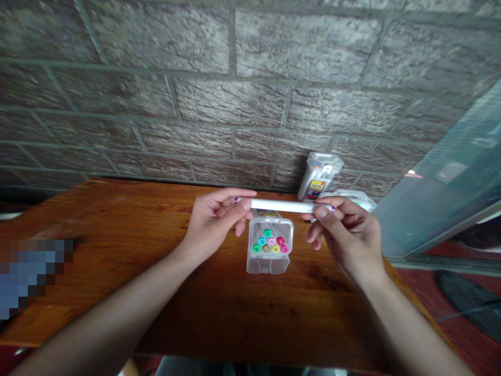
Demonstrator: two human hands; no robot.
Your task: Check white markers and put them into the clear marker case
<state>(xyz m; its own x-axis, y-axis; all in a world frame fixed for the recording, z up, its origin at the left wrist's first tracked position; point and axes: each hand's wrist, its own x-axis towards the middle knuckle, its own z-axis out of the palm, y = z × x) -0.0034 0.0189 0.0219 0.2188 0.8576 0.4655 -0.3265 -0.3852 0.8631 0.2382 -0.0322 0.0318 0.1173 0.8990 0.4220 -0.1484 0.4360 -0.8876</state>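
A white marker pen [282, 206] with purple ends is held level above the wooden table [129, 235], one end in each hand. My left hand [213, 219] pinches its left end between thumb and fingers. My right hand [346, 235] pinches its right end the same way. Right below the pen stands a clear plastic marker box [269, 250], open at the top, with several coloured marker caps showing inside. Behind the pen, the box's clear lid [320, 175] leans against the brick wall.
A brick wall [235, 89] closes the far side of the table. A glass pane [450, 183] slants along the right edge. A crumpled clear wrapper [358, 197] lies behind my right hand. A blurred patch covers the table's left edge.
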